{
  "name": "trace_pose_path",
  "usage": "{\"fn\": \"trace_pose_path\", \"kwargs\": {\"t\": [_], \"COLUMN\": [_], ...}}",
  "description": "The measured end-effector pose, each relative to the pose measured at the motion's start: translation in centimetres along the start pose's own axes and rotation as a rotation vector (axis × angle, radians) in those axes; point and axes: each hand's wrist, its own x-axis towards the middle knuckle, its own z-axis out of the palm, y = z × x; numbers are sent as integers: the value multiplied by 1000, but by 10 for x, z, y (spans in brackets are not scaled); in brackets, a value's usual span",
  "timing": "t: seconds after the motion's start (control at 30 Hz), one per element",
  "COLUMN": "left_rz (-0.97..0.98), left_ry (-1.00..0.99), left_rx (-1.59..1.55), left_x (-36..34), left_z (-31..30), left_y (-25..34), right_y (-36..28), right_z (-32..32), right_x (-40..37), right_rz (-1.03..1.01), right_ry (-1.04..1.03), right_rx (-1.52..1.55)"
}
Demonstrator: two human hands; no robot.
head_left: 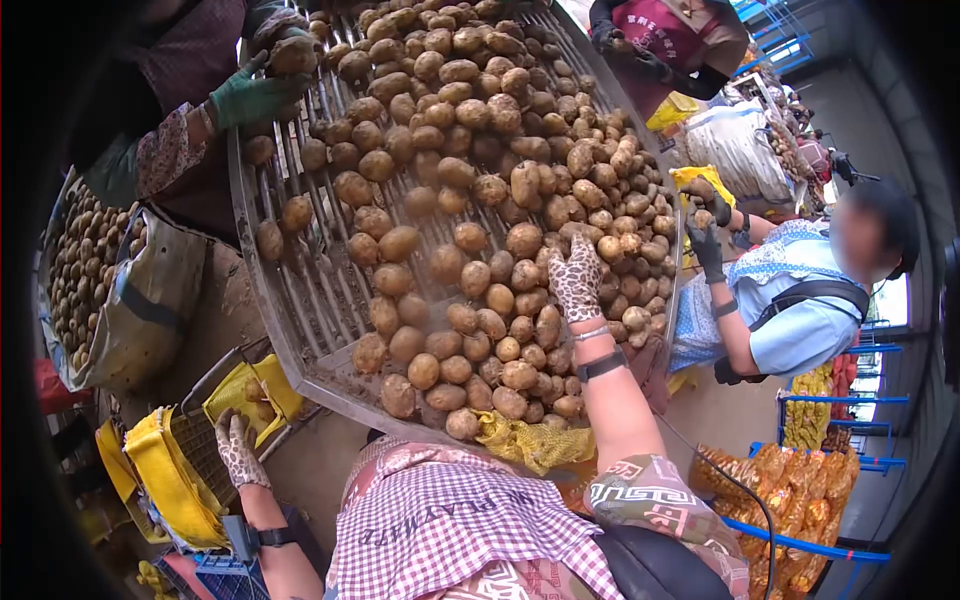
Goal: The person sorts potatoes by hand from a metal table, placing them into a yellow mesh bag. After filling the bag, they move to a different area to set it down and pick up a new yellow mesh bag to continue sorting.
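Observation:
My right hand (577, 275), in a leopard-print glove, reaches onto the slatted metal sorting table (262, 262) and rests among the potatoes (460, 170), fingers bent around one; whether it grips it I cannot tell. My left hand (236, 448), in the same kind of glove, hangs low at the left, fingers apart, just over a yellow mesh sack (170, 478) held in a wire crate. It holds nothing. Potatoes cover most of the table, thickest at the right and far end.
A person's green-gloved hand (252, 92) holds a potato at the table's far left. Another person in blue (800, 310) with black gloves works at the right edge. A full potato bag (95, 270) stands left. Yellow net bags (535, 440) hang at the near edge.

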Motion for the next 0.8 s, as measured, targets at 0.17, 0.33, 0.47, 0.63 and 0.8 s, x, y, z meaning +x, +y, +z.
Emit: {"fn": "trace_pose_path", "kwargs": {"t": [0.17, 0.33, 0.47, 0.63, 0.8], "left_rz": [1, -94, -354, -700, -919], "left_ry": [-196, -641, -938, -964, -941], "left_rx": [0, -203, -456, -638, -763], "left_x": [-50, -97, -137, -142, -147], "left_z": [51, 136, 214, 272, 246], "left_y": [26, 59, 101, 94, 71], "right_y": [-33, -39, -49, -92, -3], "right_z": [-15, 34, 14, -42, -27], "right_x": [61, 46, 15, -35, 37], "right_rz": [6, 13, -63, -248, -105], "right_ry": [-561, -526, -628, -916, -116], "right_rx": [21, -86, 685, 983, 118]}}
